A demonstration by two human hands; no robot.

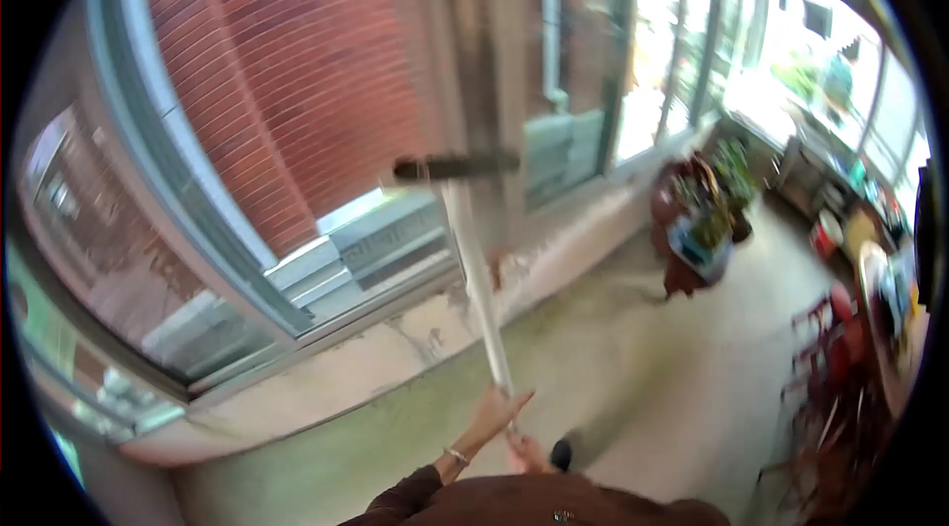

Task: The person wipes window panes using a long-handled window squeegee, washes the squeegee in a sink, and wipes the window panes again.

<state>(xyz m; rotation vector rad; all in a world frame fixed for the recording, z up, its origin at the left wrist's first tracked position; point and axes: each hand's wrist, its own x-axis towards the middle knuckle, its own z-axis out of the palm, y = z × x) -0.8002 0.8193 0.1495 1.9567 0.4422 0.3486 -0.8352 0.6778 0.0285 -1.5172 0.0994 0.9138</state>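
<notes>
A long white pole (476, 289) rises from my hands with a dark, bar-shaped head (457, 167) set crosswise at its top, like a squeegee or flat mop; blur hides the exact kind. The head appears in front of the brownish pillar (476, 61) between the windows, and I cannot tell whether it touches. My left hand (493, 414), with a bracelet at the wrist, is closed around the lower pole. Just below it, my right hand (529, 452) also grips the pole, its fingers partly hidden.
Tall sliding windows (188, 180) line the left, above a low ledge (415, 333) with worn paint. Potted plants (707, 219) stand on the floor by the wall. Red stools (835, 328) and a table (875, 299) with things on it are at right.
</notes>
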